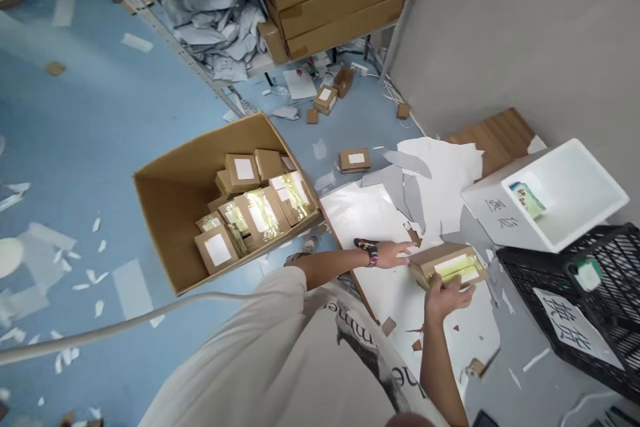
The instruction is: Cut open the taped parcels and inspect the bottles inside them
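My right hand (445,298) grips a small kraft box (447,265) from below, and the box has a white label under shiny gold-tinted film. My left hand (393,253), with a dark patterned wristband, lies flat with its fingertips at the box's left end. Both hands are above a white-sheeted table (360,213) scattered with torn scraps. To their left stands an open cardboard carton (167,213) holding several similar small boxes (243,172), some wrapped in shiny film.
A white foam box (565,193) and a black plastic crate (590,293) sit at the right. Small boxes (355,160) and paper scraps lie on the blue floor (100,113). Shelving (330,0) holds large cartons and grey mailer bags. A grey wall (510,33) rises at upper right.
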Action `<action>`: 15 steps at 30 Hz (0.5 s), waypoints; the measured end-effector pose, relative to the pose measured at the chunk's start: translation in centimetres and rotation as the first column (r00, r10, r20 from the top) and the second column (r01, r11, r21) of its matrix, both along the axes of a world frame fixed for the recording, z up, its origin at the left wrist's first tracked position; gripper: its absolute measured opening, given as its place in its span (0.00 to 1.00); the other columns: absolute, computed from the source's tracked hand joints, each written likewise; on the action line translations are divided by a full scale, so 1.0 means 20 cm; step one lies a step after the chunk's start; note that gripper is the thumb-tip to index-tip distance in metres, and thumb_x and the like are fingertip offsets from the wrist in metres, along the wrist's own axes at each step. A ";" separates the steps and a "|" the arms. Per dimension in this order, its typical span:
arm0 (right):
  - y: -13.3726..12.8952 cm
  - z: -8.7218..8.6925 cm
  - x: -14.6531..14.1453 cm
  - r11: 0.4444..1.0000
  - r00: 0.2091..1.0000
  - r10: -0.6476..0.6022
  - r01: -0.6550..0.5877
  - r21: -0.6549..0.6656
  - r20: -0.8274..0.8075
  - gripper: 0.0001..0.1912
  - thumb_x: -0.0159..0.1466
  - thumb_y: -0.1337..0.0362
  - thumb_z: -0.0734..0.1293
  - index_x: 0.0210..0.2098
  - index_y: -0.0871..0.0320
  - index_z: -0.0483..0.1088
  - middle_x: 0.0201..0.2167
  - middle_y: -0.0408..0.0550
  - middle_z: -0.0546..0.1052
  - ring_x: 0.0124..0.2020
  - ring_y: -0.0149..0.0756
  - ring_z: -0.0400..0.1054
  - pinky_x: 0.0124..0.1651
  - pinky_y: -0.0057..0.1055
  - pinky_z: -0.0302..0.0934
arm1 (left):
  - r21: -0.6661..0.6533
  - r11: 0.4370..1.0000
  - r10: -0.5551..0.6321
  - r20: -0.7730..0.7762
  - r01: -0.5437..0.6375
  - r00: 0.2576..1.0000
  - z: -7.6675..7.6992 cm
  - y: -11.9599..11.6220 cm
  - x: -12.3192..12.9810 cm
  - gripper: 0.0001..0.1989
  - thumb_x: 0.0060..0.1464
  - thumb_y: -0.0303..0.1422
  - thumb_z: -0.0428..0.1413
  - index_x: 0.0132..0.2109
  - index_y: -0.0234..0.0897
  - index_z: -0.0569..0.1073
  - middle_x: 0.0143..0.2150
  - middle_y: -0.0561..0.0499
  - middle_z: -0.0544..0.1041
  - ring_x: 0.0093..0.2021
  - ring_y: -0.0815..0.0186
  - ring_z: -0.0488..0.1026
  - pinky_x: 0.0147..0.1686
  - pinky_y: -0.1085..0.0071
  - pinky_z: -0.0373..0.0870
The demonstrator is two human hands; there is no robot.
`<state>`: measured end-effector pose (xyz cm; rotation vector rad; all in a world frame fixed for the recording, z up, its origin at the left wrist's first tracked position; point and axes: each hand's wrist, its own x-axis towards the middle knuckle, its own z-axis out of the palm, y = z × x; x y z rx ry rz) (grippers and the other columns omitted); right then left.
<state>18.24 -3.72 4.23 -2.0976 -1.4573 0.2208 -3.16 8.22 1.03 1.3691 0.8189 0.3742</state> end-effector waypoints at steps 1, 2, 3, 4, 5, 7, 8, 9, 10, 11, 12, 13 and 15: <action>0.04 0.01 -0.03 0.991 0.992 -0.128 0.127 0.053 0.015 0.46 0.76 0.43 0.62 0.88 0.51 0.52 0.83 0.77 0.58 0.85 0.81 0.51 0.81 0.89 0.42 | -0.002 0.995 0.105 0.008 -0.105 0.994 0.01 0.03 -0.16 0.28 0.56 0.47 0.72 0.63 0.70 0.81 0.61 0.44 0.88 0.62 0.48 0.86 0.65 0.52 0.80; 0.09 0.02 -0.08 0.969 0.974 -0.227 0.224 0.100 0.018 0.48 0.75 0.42 0.65 0.88 0.53 0.54 0.84 0.78 0.58 0.86 0.80 0.50 0.83 0.86 0.42 | 0.002 0.970 0.242 0.009 -0.242 0.970 0.01 0.05 -0.34 0.26 0.61 0.48 0.68 0.66 0.67 0.81 0.63 0.43 0.87 0.63 0.49 0.86 0.65 0.50 0.80; 0.16 0.03 -0.14 0.955 0.963 -0.271 0.267 0.132 0.013 0.50 0.74 0.42 0.68 0.87 0.56 0.55 0.84 0.77 0.58 0.87 0.79 0.48 0.85 0.82 0.43 | 0.007 0.931 0.365 0.003 -0.365 0.931 0.01 0.07 -0.53 0.26 0.65 0.48 0.64 0.69 0.59 0.80 0.64 0.40 0.87 0.62 0.49 0.86 0.64 0.49 0.80; 0.23 0.04 -0.21 0.959 0.968 -0.249 0.246 0.142 0.004 0.52 0.73 0.42 0.69 0.87 0.59 0.54 0.84 0.78 0.57 0.87 0.78 0.48 0.86 0.79 0.43 | 0.014 0.886 0.463 -0.009 -0.463 0.886 0.01 0.08 -0.73 0.25 0.69 0.45 0.61 0.69 0.51 0.81 0.64 0.36 0.87 0.61 0.50 0.86 0.63 0.49 0.79; 0.30 0.04 -0.31 0.968 0.979 -0.205 0.203 0.150 -0.007 0.52 0.74 0.42 0.69 0.87 0.63 0.54 0.84 0.79 0.58 0.87 0.77 0.49 0.86 0.77 0.44 | 0.033 0.817 0.576 -0.027 -0.575 0.817 0.00 0.08 -0.93 0.23 0.71 0.41 0.58 0.68 0.44 0.81 0.64 0.32 0.86 0.60 0.51 0.86 0.64 0.49 0.77; 0.45 0.04 -0.54 0.986 0.996 -0.086 0.090 0.138 -0.039 0.50 0.75 0.42 0.66 0.84 0.68 0.58 0.81 0.81 0.64 0.85 0.75 0.55 0.85 0.77 0.49 | 0.040 0.641 0.767 -0.082 -0.766 0.637 -0.03 0.05 -1.32 0.21 0.73 0.33 0.56 0.67 0.36 0.80 0.64 0.29 0.85 0.61 0.53 0.85 0.65 0.51 0.75; 0.51 0.04 -0.68 0.994 0.998 -0.002 0.010 0.111 -0.068 0.48 0.76 0.42 0.65 0.83 0.69 0.60 0.79 0.80 0.67 0.83 0.73 0.59 0.83 0.75 0.53 | 0.031 0.540 0.838 -0.118 -0.841 0.533 -0.05 0.02 -1.51 0.20 0.72 0.31 0.56 0.67 0.35 0.79 0.63 0.29 0.86 0.60 0.54 0.85 0.64 0.52 0.76; 0.56 0.03 -0.84 0.993 0.989 0.099 -0.091 0.074 -0.109 0.46 0.76 0.42 0.64 0.81 0.69 0.63 0.77 0.78 0.70 0.81 0.70 0.64 0.82 0.73 0.57 | 0.027 0.455 0.883 -0.145 -0.890 0.447 -0.08 -0.02 -1.68 0.20 0.73 0.29 0.56 0.67 0.34 0.78 0.62 0.30 0.86 0.59 0.55 0.85 0.65 0.54 0.75; 0.60 0.02 -1.00 0.979 0.966 0.203 -0.200 0.039 -0.159 0.43 0.76 0.43 0.63 0.79 0.67 0.66 0.75 0.76 0.73 0.79 0.66 0.67 0.82 0.69 0.60 | 0.040 0.373 0.917 -0.171 -0.927 0.361 -0.10 -0.08 -1.85 0.20 0.73 0.29 0.56 0.67 0.33 0.78 0.61 0.32 0.86 0.60 0.56 0.84 0.66 0.55 0.75; 0.64 0.01 -1.18 0.950 0.927 0.306 -0.311 0.011 -0.216 0.40 0.77 0.44 0.63 0.77 0.66 0.68 0.74 0.73 0.75 0.77 0.62 0.70 0.81 0.66 0.62 | 0.049 0.324 0.929 -0.208 -0.945 0.308 -0.13 -0.14 -2.00 0.19 0.73 0.28 0.57 0.67 0.33 0.78 0.60 0.34 0.87 0.61 0.57 0.84 0.67 0.57 0.74; 0.66 0.00 -1.36 0.913 0.880 0.392 -0.408 -0.006 -0.269 0.37 0.77 0.46 0.63 0.75 0.64 0.71 0.72 0.70 0.77 0.75 0.60 0.72 0.81 0.63 0.63 | 0.053 0.295 0.930 -0.248 -0.954 0.273 -0.16 -0.20 -2.14 0.18 0.73 0.28 0.57 0.66 0.32 0.77 0.60 0.36 0.87 0.60 0.57 0.84 0.67 0.58 0.74; 0.67 -0.01 -1.54 0.869 0.828 0.460 -0.494 -0.029 -0.320 0.35 0.77 0.47 0.63 0.74 0.62 0.73 0.71 0.68 0.79 0.74 0.57 0.73 0.80 0.61 0.64 | 0.055 0.264 0.930 -0.281 -0.963 0.239 -0.19 -0.27 -2.26 0.18 0.73 0.27 0.57 0.65 0.32 0.78 0.59 0.37 0.86 0.61 0.57 0.83 0.67 0.58 0.74; 0.69 -0.03 -1.88 0.779 0.730 0.549 -0.623 -0.067 -0.407 0.32 0.77 0.49 0.63 0.72 0.59 0.76 0.70 0.65 0.81 0.72 0.54 0.75 0.79 0.58 0.65 | 0.066 0.199 0.921 -0.352 -0.978 0.164 -0.24 -0.41 -2.48 0.17 0.70 0.25 0.57 0.63 0.31 0.77 0.61 0.37 0.85 0.63 0.53 0.82 0.70 0.55 0.72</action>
